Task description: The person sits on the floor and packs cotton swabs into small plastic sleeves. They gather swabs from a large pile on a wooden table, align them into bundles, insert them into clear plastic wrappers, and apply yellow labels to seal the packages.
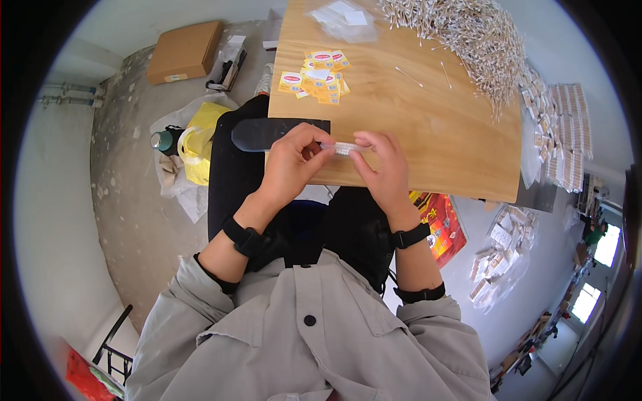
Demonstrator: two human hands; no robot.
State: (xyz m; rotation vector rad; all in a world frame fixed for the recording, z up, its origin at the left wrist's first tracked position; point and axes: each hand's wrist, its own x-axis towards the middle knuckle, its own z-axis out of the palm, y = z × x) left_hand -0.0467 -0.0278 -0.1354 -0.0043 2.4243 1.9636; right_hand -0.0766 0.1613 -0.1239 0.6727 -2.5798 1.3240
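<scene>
Over the near edge of the wooden table, my left hand and my right hand pinch opposite ends of a small clear packet of cotton swabs. The packet lies sideways between the fingertips, with a row of white tips showing through. Beyond my left hand, yellow and white printed cards are spread in a loose pile. A dark flat board lies by my left wrist. Two loose cotton swabs rest farther out on the wood.
A large heap of cotton swabs covers the far right corner, near clear plastic bags. Stacked swab packs stand past the right edge, with more bagged packs below. On the left floor are a cardboard box and yellow bag.
</scene>
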